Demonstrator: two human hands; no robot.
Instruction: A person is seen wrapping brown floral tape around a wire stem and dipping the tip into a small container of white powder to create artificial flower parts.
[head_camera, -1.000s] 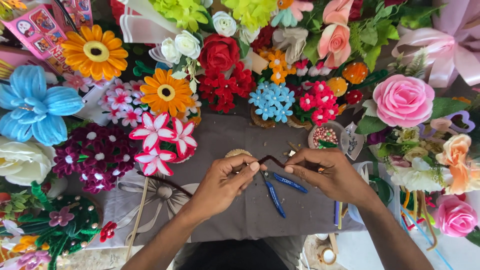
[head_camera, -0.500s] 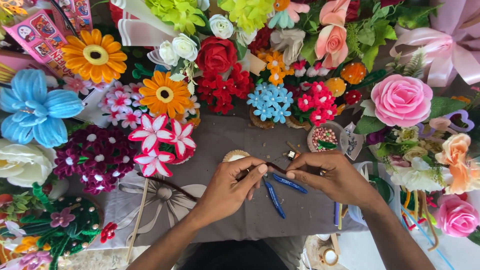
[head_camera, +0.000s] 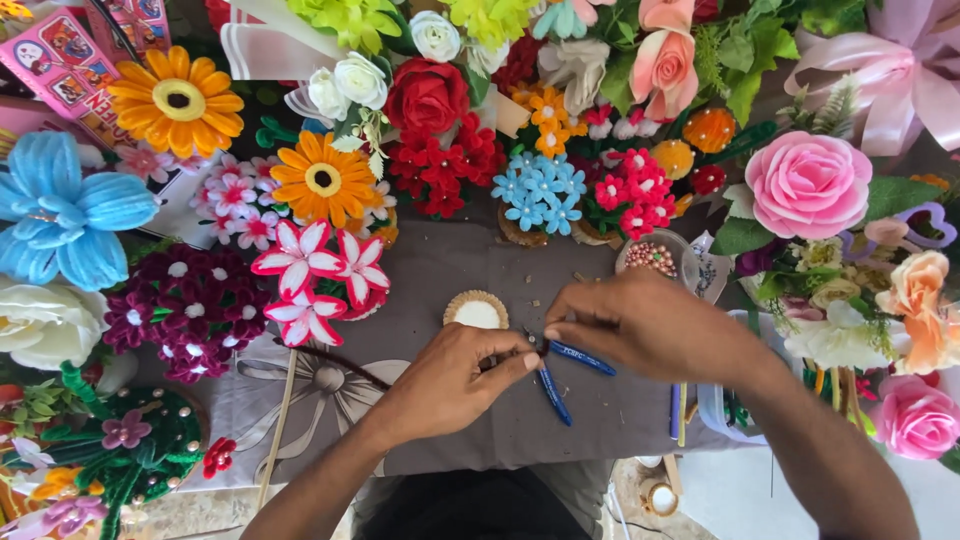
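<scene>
Head view: grey tablecloth (head_camera: 450, 260) among craft flowers (head_camera: 320, 180).

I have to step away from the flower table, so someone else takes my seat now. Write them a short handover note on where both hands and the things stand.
Left hand: fingertips pinched on something small, too small to identify, beside the pliers.
Right hand: fingers closed over the head of the blue-handled pliers, whose handles lie spread on the grey cloth.
Nearby: a small round wicker-edged base just above the hands, a cup of beads to the right, finished craft flowers all around.
Done: cannot tell what has been cut or bent.
Left: the pinched piece is not yet joined to anything visible.
</scene>
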